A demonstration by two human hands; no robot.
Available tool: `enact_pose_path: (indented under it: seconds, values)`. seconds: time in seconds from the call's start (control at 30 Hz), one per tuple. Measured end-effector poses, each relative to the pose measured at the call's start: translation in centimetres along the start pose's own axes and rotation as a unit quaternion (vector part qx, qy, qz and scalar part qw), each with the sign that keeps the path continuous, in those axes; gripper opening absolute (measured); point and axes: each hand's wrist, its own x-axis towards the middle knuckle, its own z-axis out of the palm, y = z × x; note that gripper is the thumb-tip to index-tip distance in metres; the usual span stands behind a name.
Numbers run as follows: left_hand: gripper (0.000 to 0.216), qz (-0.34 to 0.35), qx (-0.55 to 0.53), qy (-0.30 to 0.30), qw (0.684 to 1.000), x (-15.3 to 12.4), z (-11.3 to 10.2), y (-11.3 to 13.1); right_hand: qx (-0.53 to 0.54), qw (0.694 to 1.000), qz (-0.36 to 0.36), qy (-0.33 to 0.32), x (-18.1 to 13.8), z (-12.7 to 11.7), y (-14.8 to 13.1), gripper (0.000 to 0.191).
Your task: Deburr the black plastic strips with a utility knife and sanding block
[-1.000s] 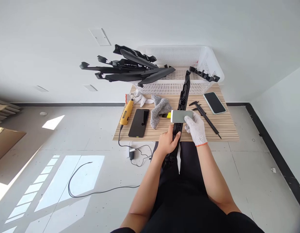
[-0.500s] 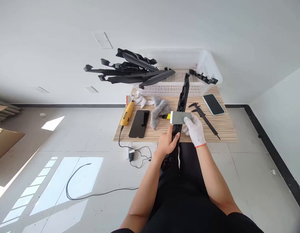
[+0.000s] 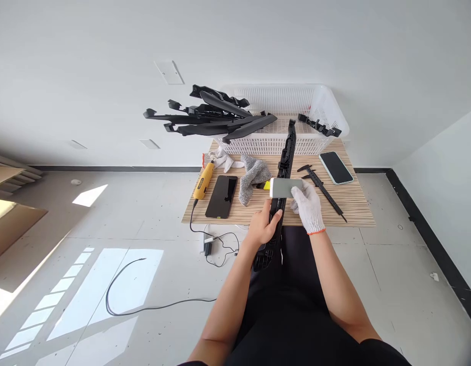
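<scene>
A long black plastic part (image 3: pixel 285 162) lies lengthwise across the small wooden table (image 3: pixel 353 203), its near end hanging over my lap. My bare left hand (image 3: pixel 262 227) is closed around the part's near section. My right hand (image 3: pixel 308 206), in a white knit glove, grips a grey rectangular block (image 3: pixel 284 187) and presses it flat on the part's middle. A small yellow piece (image 3: pixel 266 185) shows just left of the block.
A white plastic basket (image 3: pixel 288 101) at the table's back holds several black parts (image 3: pixel 212 116), some jutting left. On the table lie a yellow corded tool (image 3: pixel 203 179), a black phone (image 3: pixel 221 196), a grey glove (image 3: pixel 252 175), a black caliper (image 3: pixel 322 189) and another phone (image 3: pixel 336 167). Cables trail on the floor.
The view shifted slightly, the table now sitting lower and a little right in frame. Both hands keep their grips; the block stays on the part's middle.
</scene>
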Motion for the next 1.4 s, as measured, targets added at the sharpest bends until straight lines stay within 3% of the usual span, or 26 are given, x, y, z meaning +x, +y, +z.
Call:
enact_pose_path:
  seconds: [0.17,0.27,0.4,0.53,0.67,0.8,0.9,1.07,1.17,1.3,1.4]
  values:
    - [0.034,0.0,-0.003,0.003,1.0,0.0,0.0,0.1,0.022,0.999,-0.017,0.042,-0.2,-0.1,-0.1,0.042]
    - [0.033,0.003,0.009,0.003,1.0,-0.1,-0.1,0.3,-0.023,1.0,0.002,0.007,-0.3,-0.3,-0.1,0.048]
    - [0.032,0.006,0.02,0.0,1.0,-0.1,-0.1,0.4,-0.026,0.998,0.009,0.048,-0.4,-0.6,-0.3,0.054]
    - [0.033,0.008,0.027,0.001,1.0,0.0,0.1,0.3,-0.052,0.998,0.019,0.016,-0.6,-0.8,-0.3,0.058]
    - [0.033,0.011,0.038,-0.007,0.999,-0.1,0.1,0.3,-0.013,0.998,0.017,0.053,-0.5,-0.9,-0.3,0.056]
    - [0.033,0.014,0.045,-0.008,0.999,-0.2,0.0,0.4,-0.034,0.999,0.016,0.031,-0.3,-1.0,-0.2,0.058]
    - [0.033,0.025,0.054,-0.008,0.998,-0.2,0.0,0.3,0.0,0.997,0.008,0.071,-0.3,-1.1,-0.2,0.055]
    - [0.033,0.033,0.061,-0.005,0.998,-0.3,0.3,0.0,-0.037,0.999,0.013,0.035,-0.6,-1.0,-0.3,0.056]
    - [0.034,0.033,0.072,-0.007,0.997,-0.3,0.2,0.0,-0.003,0.997,-0.004,0.08,-0.6,-1.0,-0.3,0.051]
    - [0.035,0.031,0.072,-0.009,0.997,-0.2,0.1,0.1,-0.039,0.998,0.003,0.04,-0.5,-0.9,-0.2,0.053]
    - [0.034,0.035,0.071,-0.011,0.997,-0.3,0.1,0.1,0.013,0.996,-0.011,0.091,-0.3,-1.0,0.0,0.048]
